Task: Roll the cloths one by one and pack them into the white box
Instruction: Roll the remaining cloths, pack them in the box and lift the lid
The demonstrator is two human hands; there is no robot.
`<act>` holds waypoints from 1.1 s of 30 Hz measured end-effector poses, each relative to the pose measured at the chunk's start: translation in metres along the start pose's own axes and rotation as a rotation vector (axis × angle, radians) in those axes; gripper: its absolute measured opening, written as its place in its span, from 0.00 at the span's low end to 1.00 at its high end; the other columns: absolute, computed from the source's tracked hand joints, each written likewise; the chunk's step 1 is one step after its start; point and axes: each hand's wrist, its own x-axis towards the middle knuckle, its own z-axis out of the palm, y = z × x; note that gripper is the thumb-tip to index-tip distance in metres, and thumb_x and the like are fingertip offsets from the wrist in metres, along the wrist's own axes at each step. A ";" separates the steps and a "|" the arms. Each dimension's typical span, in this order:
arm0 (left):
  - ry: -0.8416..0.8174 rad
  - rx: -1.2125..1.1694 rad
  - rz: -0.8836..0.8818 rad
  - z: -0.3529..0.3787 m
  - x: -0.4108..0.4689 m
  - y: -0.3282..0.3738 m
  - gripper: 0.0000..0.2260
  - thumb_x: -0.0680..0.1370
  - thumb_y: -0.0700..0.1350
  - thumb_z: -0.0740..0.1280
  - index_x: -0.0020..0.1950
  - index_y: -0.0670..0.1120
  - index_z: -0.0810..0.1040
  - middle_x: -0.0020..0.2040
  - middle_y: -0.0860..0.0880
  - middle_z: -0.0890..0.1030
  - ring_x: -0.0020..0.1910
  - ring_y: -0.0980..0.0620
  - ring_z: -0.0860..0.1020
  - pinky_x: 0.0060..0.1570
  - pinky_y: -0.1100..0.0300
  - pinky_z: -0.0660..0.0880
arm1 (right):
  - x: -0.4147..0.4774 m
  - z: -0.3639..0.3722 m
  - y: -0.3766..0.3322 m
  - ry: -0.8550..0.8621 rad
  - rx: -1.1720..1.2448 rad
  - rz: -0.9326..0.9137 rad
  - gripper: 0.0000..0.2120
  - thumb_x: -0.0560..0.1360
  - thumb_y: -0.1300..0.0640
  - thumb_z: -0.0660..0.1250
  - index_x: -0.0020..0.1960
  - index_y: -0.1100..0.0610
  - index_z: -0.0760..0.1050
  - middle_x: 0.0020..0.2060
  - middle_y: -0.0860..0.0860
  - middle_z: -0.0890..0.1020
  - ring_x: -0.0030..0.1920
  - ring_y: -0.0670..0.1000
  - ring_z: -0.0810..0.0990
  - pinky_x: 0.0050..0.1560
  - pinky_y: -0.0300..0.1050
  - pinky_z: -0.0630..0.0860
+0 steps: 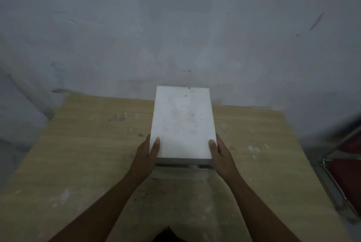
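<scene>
Both hands are clamped on the near corners of the box (pixel 180 173), left hand (pixel 147 154) on one, right hand (pixel 221 154) on the other, thumbs laid flat on the lid (pixel 183 124). A scuffed grey wall (pixel 175 27) is seen behind, then a wooden table (pixel 78 144), then a red chair (pixel 345 163) far right. The box is set mid-table, lid on.

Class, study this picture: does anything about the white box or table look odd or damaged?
The lid is smudged and speckled, and at its near end a dark gap shows above the base, so it seems raised, not closed. The left hand and right hand grip its sides. The table has pale scuffs.
</scene>
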 end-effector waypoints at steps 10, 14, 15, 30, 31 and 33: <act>-0.003 0.081 -0.050 0.013 -0.011 -0.002 0.25 0.82 0.55 0.53 0.77 0.49 0.54 0.76 0.50 0.60 0.76 0.48 0.60 0.74 0.53 0.56 | -0.011 0.009 0.022 -0.003 0.005 0.119 0.29 0.79 0.39 0.51 0.77 0.50 0.54 0.75 0.46 0.59 0.76 0.50 0.58 0.76 0.50 0.56; -0.044 0.087 -0.045 0.014 -0.009 -0.014 0.23 0.82 0.55 0.51 0.76 0.51 0.58 0.71 0.56 0.65 0.73 0.50 0.64 0.70 0.58 0.60 | -0.013 0.013 0.024 -0.018 0.019 0.095 0.25 0.81 0.44 0.51 0.76 0.49 0.55 0.73 0.46 0.65 0.72 0.47 0.64 0.74 0.47 0.60; -0.047 0.106 -0.053 0.015 -0.008 -0.019 0.24 0.82 0.56 0.51 0.77 0.51 0.55 0.74 0.55 0.63 0.75 0.50 0.62 0.73 0.56 0.58 | -0.014 0.014 0.024 -0.019 0.012 0.086 0.25 0.81 0.45 0.51 0.77 0.49 0.55 0.73 0.46 0.65 0.71 0.45 0.64 0.74 0.46 0.60; -0.066 -0.017 -0.250 0.014 0.008 -0.043 0.27 0.76 0.67 0.56 0.73 0.65 0.55 0.72 0.55 0.67 0.67 0.46 0.71 0.56 0.44 0.78 | -0.004 0.028 0.039 0.026 0.227 0.321 0.25 0.75 0.36 0.58 0.70 0.40 0.63 0.65 0.48 0.74 0.60 0.55 0.77 0.52 0.55 0.81; -0.060 -0.019 -0.246 0.014 0.013 -0.043 0.27 0.74 0.68 0.57 0.72 0.66 0.57 0.72 0.53 0.68 0.68 0.45 0.71 0.58 0.42 0.77 | -0.002 0.028 0.038 0.023 0.274 0.347 0.24 0.76 0.38 0.59 0.70 0.41 0.64 0.62 0.48 0.75 0.55 0.53 0.79 0.45 0.55 0.83; -0.045 -0.037 -0.255 0.014 0.023 -0.041 0.28 0.74 0.69 0.58 0.72 0.66 0.58 0.70 0.53 0.70 0.66 0.44 0.73 0.55 0.43 0.79 | 0.005 0.028 0.034 0.017 0.296 0.357 0.23 0.77 0.40 0.60 0.71 0.42 0.65 0.61 0.49 0.76 0.51 0.51 0.80 0.40 0.55 0.83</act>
